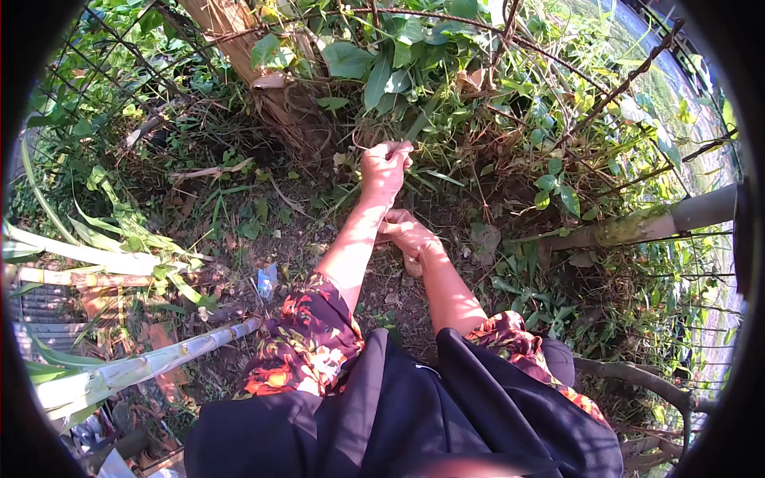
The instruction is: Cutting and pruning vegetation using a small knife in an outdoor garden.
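Observation:
My left hand is stretched forward over the weeds at the foot of a wire fence. Its fingers and thumb are pinched together, and a thin brown stem curves out beside the knuckles. Just behind it, under the left wrist, is my right hand with bent fingers. Its fingertips are partly hidden by my left forearm, so whether it holds anything cannot be seen. Bare soil with leaf litter lies beneath both hands.
A rough wooden trunk rises ahead, left of my hands. Rusty wire crosses above the greenery. A mossy pole juts in from the right. Cut cane stalks and a blue plastic scrap lie at left.

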`<state>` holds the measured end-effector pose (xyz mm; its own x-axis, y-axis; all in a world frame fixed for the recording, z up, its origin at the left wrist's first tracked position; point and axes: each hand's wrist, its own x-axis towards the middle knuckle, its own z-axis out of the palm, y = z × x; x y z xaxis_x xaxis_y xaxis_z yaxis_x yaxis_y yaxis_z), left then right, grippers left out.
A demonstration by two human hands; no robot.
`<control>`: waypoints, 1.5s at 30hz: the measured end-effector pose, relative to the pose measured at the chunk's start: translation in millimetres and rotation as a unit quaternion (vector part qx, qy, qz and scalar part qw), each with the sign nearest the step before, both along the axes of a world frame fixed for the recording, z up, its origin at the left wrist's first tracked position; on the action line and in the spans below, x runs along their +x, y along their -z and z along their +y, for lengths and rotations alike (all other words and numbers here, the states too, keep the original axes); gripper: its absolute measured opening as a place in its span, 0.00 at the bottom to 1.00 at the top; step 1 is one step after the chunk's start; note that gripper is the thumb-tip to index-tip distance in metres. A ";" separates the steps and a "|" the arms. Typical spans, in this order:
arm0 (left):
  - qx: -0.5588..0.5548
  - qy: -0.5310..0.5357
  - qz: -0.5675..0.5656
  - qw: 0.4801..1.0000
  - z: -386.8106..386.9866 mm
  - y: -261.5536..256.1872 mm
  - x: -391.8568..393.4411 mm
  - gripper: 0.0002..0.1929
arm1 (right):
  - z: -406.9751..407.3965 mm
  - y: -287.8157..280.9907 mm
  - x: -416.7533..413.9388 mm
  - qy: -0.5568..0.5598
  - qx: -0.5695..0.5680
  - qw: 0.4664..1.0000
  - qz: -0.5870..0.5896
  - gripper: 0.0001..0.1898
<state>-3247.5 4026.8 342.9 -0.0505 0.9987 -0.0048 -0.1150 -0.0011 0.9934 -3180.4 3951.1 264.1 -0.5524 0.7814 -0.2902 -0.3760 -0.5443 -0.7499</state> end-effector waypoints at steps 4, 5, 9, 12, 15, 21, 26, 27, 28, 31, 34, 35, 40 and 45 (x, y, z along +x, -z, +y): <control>-0.009 -0.028 -0.074 0.997 12.0 -18.0 24.5 0.07 | 3.5 -28.5 4.8 0.101 -0.014 0.994 0.029 0.09; -0.047 -0.036 -0.073 0.996 14.4 -27.4 30.9 0.08 | 9.8 -15.4 10.7 0.104 0.009 0.994 0.032 0.07; -0.024 -0.037 -0.081 0.996 39.8 -46.1 21.9 0.10 | 29.0 -44.7 9.9 0.113 0.061 0.991 -0.021 0.03; -0.041 0.008 -0.032 0.999 50.9 -47.0 -1.8 0.10 | 27.9 -72.2 -8.2 0.198 0.040 0.978 -0.049 0.05; -0.017 0.052 0.013 0.998 33.8 -67.7 -37.7 0.10 | 44.8 -94.1 13.8 0.281 0.085 0.948 -0.121 0.06; 0.084 0.004 -0.082 0.993 -18.0 -56.3 -105.3 0.28 | 82.9 -180.8 -18.8 0.417 0.266 0.855 -0.155 0.10; 0.025 0.036 -0.153 0.987 -40.1 -41.5 -126.8 0.26 | 150.0 -219.9 -23.2 0.590 0.263 0.709 -0.282 0.14; 0.025 0.036 -0.154 0.987 -42.4 -39.7 -134.2 0.26 | 160.7 -227.4 -25.6 0.612 0.244 0.677 -0.330 0.15; 0.105 -0.025 0.010 0.994 -43.3 -36.4 -139.5 0.25 | 163.7 -232.4 -28.1 0.626 0.229 0.649 -0.368 0.18; 0.246 -0.148 0.288 0.914 -41.6 -26.6 -142.3 0.22 | 202.7 -210.0 -8.3 0.625 0.241 0.639 -0.378 0.18; 0.274 -0.241 0.403 0.839 -41.7 -16.8 -143.6 0.21 | 215.3 -192.7 -13.6 0.618 0.178 0.689 -0.336 0.13; 0.271 -0.241 0.414 0.835 -38.3 -10.4 -138.7 0.22 | 224.8 -184.6 -4.2 0.602 0.096 0.716 -0.340 0.13; 0.219 -0.214 0.555 0.773 -14.6 -18.5 -115.1 0.13 | 257.7 -162.7 32.9 0.061 0.218 0.357 -0.906 0.22; 0.187 -0.161 0.451 0.858 -5.0 -19.4 -91.4 0.05 | 221.5 -181.6 7.7 0.478 0.045 0.782 -0.396 0.23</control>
